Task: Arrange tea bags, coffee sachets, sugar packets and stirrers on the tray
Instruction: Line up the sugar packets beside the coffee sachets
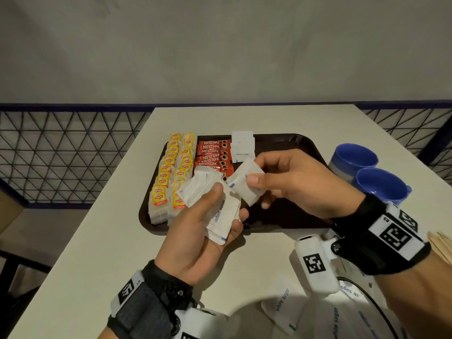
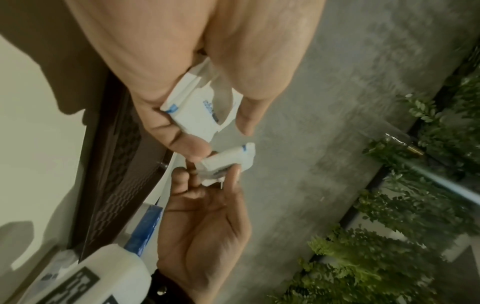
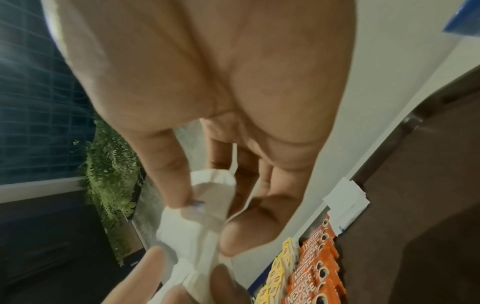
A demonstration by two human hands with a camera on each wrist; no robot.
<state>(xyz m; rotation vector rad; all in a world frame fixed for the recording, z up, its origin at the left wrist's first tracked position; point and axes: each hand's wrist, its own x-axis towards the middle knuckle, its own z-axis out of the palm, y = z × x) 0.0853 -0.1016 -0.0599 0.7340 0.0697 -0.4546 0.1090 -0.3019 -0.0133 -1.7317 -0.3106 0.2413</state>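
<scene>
While I worked over the tray [image 1: 288, 143], my left hand [image 1: 195, 231] was curled round a fanned bundle of sugar packets [image 1: 220, 211], thumb pressed on top so none could slip. My right hand [image 1: 293, 184] pinched a single sugar packet [image 1: 247, 182] between thumb and fingers, just beside the bundle, judging by its place peeled off to go down alone. Both hands hovered above the near part of the tray, close together, each clamped on paper. Two columns of yellow tea bags [image 1: 171, 177] filled the tray's left side, with a column of red coffee sachets [image 1: 214, 152] next to them. A short stack of sugar packets [image 1: 242, 145] lay at the far end beside the coffee, so I took it the pinched packet belonged there, carrying that column toward me. Wooden stirrers [image 1: 440, 243] lay on the surface by my right wrist, not yet on the tray. Two blue mugs [image 1: 367, 172] stood to the tray's right.
</scene>
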